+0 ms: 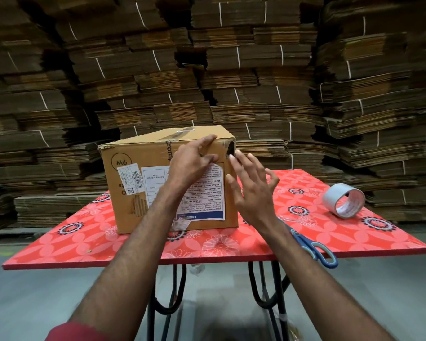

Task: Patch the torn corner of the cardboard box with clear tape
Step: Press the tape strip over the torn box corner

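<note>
The cardboard box point(158, 178) has a dark torn hole at its upper right corner. Your left hand point(192, 161) presses there with spread fingers; your right hand point(252, 188) is beside it, wide and empty.

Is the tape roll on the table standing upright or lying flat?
Upright on its edge: the tape roll shows its open core sideways, resting on the table.

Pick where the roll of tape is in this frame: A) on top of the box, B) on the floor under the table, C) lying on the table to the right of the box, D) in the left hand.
C: the roll of tape lies on the red table well right of the box, beyond the scissors, and neither hand touches it.
</note>
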